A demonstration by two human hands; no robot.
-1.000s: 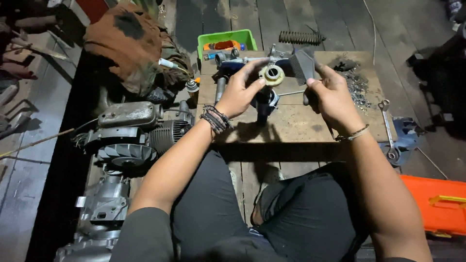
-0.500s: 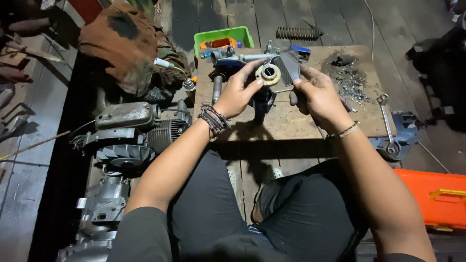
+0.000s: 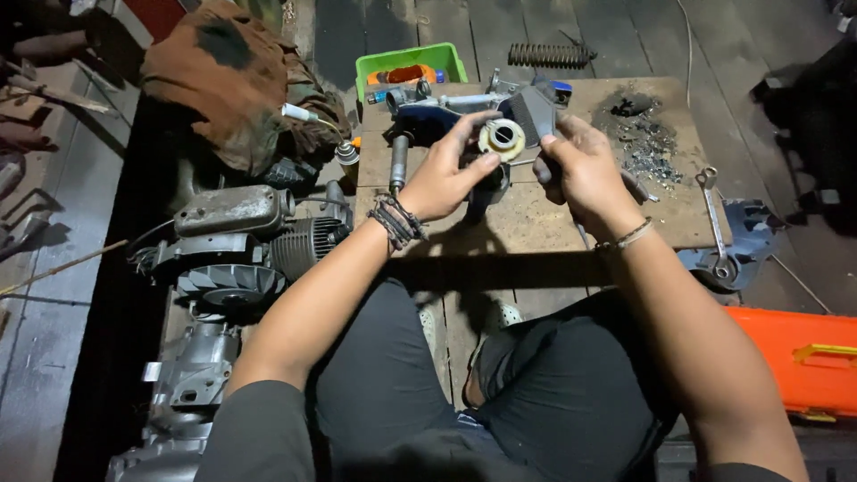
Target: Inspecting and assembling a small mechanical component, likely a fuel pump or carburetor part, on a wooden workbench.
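On the low wooden tabletop, the work looks to be mid-way: a dark metal assembly lies at about 12 o'clock from the person, partly stripped, with a cream-coloured ring part held up over it and not seated anywhere.

The left hand is partly closed, fingers curled, with thumb and fingertips pinching the ring part from its 8 o'clock side. The right hand is closed around a dark handle; a grey wedge-shaped head shows above it, just beside the ring at 2 o'clock.

A spanner lies at 3 o'clock, dark metal filings at 1 o'clock, a green tray at 11 o'clock, and a finned engine on the floor at 9 o'clock.
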